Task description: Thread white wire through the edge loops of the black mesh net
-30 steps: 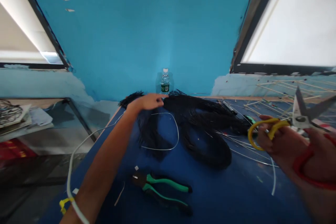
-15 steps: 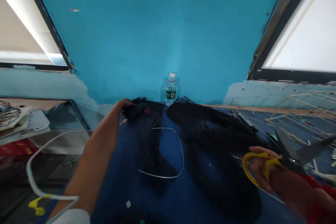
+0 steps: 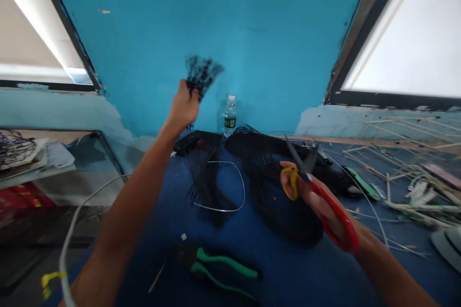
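Observation:
My left hand is raised in front of the blue wall, closed round a bunch of black fibres that fans out above the fingers. Scissors with one yellow and one red handle loop are in my right hand. Their blades stand apart, pointing up and away over the table. Beneath and beside them lies a long curved hank of black fibres. More loose black strands lie left of it, with a bent pale wire across them. A black box-like object sits below my left hand.
Pliers with green handles lie at the table's near side. A water bottle stands against the wall. Thin sticks and a green tool are at the right. A white cable loops past my left forearm.
My left hand has risen from the back of the table with the black fibre bunch. My right hand has moved left and farther forward with the scissors. The pliers have come into view.

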The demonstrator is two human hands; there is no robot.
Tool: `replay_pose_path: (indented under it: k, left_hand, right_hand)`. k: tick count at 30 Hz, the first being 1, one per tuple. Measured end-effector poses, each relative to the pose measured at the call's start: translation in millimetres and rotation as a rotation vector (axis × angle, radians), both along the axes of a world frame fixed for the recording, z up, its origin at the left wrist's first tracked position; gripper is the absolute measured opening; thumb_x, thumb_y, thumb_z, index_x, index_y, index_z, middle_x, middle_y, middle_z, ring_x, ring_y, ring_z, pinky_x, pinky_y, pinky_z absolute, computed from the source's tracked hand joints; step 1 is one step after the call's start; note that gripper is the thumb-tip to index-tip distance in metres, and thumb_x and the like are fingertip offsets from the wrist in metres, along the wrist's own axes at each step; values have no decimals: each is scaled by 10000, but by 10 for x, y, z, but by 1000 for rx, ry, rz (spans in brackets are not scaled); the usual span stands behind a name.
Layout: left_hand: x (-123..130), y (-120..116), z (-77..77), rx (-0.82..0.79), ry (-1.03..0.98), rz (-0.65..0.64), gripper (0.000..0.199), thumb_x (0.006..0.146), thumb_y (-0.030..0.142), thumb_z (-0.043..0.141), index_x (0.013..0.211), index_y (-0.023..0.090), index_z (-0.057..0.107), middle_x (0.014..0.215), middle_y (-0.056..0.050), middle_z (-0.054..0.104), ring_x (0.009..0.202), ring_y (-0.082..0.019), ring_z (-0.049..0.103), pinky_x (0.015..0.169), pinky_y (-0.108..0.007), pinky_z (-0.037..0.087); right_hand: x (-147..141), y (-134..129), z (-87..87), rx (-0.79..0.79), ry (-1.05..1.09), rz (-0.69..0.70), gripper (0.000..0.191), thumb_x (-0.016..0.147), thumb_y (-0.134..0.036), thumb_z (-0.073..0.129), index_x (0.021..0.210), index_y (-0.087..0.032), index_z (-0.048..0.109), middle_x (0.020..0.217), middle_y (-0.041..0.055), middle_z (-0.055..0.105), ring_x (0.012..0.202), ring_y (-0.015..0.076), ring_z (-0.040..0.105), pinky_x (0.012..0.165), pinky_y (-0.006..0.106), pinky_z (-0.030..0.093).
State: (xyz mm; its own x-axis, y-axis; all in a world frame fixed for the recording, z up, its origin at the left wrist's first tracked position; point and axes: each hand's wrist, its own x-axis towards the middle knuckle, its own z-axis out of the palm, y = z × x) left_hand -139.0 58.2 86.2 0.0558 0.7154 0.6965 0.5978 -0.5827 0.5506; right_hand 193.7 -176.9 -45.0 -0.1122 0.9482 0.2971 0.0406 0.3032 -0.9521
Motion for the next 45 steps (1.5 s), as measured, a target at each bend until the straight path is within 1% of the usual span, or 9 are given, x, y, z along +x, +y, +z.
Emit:
replay_pose_path:
  k: [4,6,10,17,25,35,39,41,45]
  left_hand:
    - [612,-1087,9,48,154,-214,470,921,594,621,1190,219,535,836,-38,679,751,-199,641,635,-287,443]
    - [782,-1526,0,56,291,-221,490,929,555,633,1274,222,532,774,-22,683,687,-210,645,601,-295,429]
    - [949,-1946,-39,92,651,-110,295,1043,367,459,1275,224,572,851,-94,747,767,-278,721,609,-333,438]
    - [1130,-2053,-235,315,859,45,279,994,243,528,1266,254,591,833,-72,741,678,-265,720,509,-342,348]
    - [1233,-2202,-408,425,967,-80,367,1006,137,418,1347,148,553,931,-108,695,766,-238,697,510,-360,376]
    - [1138,-1946,-404,436,972,-109,201,1048,133,386,1164,136,550,853,-56,686,816,-205,714,567,-316,402]
    - [1122,-1922,-416,420,930,-130,343,1066,402,469,1250,115,506,941,-89,719,874,-237,731,628,-323,445]
    - [1130,-1927,-425,344,899,-137,424,1067,459,444,1296,103,473,970,-110,734,885,-245,740,650,-322,457]
    - [1134,-1941,-395,214,873,-152,283,1097,336,367,1228,121,497,990,-109,746,856,-245,754,606,-308,425]
  right_hand:
    - [-265,-182,296,28,-133,17,583,964,-552,582,1496,-332,491,1201,69,573,957,205,534,866,340,466]
    - [-303,-264,338,-5,-98,18,590,976,-560,557,1510,-325,466,1233,77,558,1033,223,540,904,358,474]
    - [-286,-463,321,-20,-100,-22,657,948,-572,598,1524,-297,440,1259,89,555,1133,255,528,1004,416,447]
    - [-277,-605,270,-119,-98,-71,639,932,-589,620,1479,-290,478,1227,90,592,1054,246,563,970,429,463]
    - [-366,-489,212,-113,2,-89,463,920,-532,649,1300,-272,608,1006,59,626,817,190,554,764,347,487]
    - [-401,-486,175,-48,-175,-277,228,852,-266,510,1035,-185,619,616,-46,542,455,104,458,453,241,367]
    - [-411,-488,165,2,-335,-361,147,850,-231,498,899,-189,630,587,-41,539,469,97,469,466,228,356]
    - [-426,-484,167,26,-392,-382,124,852,-228,514,875,-188,628,587,-38,532,487,99,468,481,231,353]
    - [-470,-505,179,-38,-301,-332,255,933,-411,569,1041,-190,634,644,-44,502,507,105,446,493,248,360]
